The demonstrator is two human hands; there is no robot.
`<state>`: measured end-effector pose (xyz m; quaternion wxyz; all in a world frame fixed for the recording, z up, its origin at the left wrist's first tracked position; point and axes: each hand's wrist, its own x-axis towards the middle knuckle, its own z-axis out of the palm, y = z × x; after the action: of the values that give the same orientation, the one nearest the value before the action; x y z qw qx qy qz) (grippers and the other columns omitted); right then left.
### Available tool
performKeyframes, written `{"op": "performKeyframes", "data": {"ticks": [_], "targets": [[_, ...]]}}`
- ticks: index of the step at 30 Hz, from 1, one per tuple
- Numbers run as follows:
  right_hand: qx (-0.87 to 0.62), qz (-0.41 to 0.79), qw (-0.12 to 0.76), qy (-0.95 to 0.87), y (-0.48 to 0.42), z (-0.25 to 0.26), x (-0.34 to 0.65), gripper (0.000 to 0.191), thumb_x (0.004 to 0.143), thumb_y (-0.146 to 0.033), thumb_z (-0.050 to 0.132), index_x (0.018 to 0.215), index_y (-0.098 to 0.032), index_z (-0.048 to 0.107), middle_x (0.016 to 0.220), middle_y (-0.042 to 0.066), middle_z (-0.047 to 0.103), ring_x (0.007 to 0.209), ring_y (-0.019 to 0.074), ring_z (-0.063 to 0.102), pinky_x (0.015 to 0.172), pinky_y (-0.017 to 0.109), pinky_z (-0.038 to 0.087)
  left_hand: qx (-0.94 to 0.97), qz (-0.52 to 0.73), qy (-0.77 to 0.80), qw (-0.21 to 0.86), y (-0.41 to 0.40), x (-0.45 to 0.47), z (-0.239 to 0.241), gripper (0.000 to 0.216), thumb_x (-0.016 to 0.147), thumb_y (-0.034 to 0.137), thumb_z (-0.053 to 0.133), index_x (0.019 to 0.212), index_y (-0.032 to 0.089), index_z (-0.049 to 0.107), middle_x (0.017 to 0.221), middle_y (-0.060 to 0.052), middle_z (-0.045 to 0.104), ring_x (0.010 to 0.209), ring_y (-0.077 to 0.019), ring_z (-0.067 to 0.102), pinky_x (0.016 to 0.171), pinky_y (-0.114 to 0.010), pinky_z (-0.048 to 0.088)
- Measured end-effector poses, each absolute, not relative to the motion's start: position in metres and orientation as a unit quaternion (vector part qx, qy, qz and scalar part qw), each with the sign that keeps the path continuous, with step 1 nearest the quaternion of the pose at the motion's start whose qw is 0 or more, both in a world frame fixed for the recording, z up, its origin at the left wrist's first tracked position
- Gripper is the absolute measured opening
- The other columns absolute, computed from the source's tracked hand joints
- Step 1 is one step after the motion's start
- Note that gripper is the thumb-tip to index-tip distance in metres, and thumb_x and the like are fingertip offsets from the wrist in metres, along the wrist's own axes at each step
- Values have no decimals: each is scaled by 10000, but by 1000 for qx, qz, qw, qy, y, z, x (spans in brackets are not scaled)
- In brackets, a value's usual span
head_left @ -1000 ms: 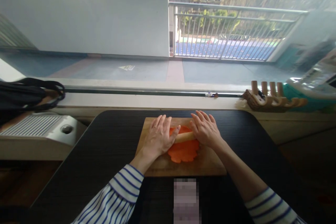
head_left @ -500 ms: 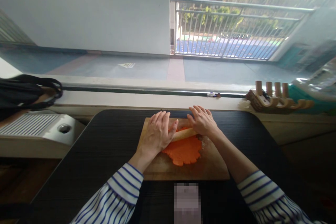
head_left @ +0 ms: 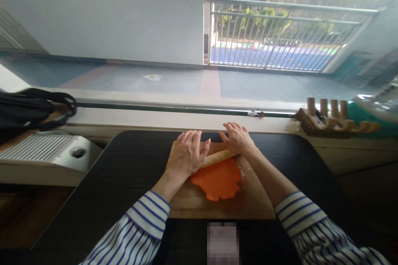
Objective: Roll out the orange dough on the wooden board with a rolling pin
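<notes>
A wooden rolling pin [head_left: 218, 157] lies slightly slanted across the far edge of a flattened sheet of orange dough [head_left: 219, 180] with a ragged near edge. The dough rests on a wooden board [head_left: 224, 212]. My left hand [head_left: 187, 153] presses palm-down on the pin's left end, its fingers stretched forward and the thumb apart. On the right end lies my right hand [head_left: 239, 138], also palm-down with fingers extended past the pin. Neither hand wraps around it. Both ends of the pin are hidden under the hands. Some whitish flour or residue shows right of the dough.
The board lies on a black table [head_left: 133, 169] against a window sill [head_left: 174, 119]. A black bag [head_left: 27, 107] and a white slatted unit [head_left: 40, 149] stand left. At the right of the sill is a wooden rack with pegs [head_left: 334, 122]; a small wrapper [head_left: 255, 114] lies nearby.
The rolling pin has moved a little away from me under both hands, onto the dough's far edge. Orange seen beyond the pin earlier no longer shows. The view has shifted slightly.
</notes>
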<state>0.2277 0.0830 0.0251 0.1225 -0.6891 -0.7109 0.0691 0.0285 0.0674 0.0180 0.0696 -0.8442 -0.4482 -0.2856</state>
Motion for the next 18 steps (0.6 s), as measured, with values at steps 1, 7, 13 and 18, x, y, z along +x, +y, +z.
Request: {"op": "performKeyframes", "data": {"ticks": [1, 7, 13, 18], "targets": [[-688, 69, 122, -712, 85, 26, 227, 400, 929, -415, 383, 1235, -199, 525, 1330, 110, 530, 1269, 254, 406, 1043, 494, 267, -842, -289, -451, 70, 69, 28, 17, 408, 924, 411, 423, 1135, 89, 559, 1091, -182, 651, 1058, -293, 593, 960, -446, 423], [-688, 52, 115, -714, 99, 27, 223, 402, 932, -426, 382, 1195, -173, 550, 1301, 139, 547, 1237, 274, 429, 1015, 493, 285, -831, -286, -473, 64, 80, 27, 18, 372, 927, 397, 418, 1085, 103, 582, 1017, -164, 677, 990, -286, 620, 913, -440, 438], [-698, 32, 124, -704, 107, 25, 220, 387, 944, -413, 370, 1152, -163, 578, 1241, 142, 593, 1190, 274, 467, 998, 464, 290, -829, -281, -477, 77, 87, 26, 20, 350, 939, 376, 407, 1025, 100, 605, 957, -142, 692, 935, -273, 627, 895, -419, 441], [-700, 37, 127, -702, 104, 25, 222, 376, 949, -405, 366, 1132, -169, 594, 1210, 128, 618, 1166, 262, 493, 978, 431, 309, -831, -278, -476, 77, 83, 27, 22, 332, 943, 373, 403, 993, 114, 606, 938, -129, 689, 910, -263, 622, 880, -416, 445]]}}
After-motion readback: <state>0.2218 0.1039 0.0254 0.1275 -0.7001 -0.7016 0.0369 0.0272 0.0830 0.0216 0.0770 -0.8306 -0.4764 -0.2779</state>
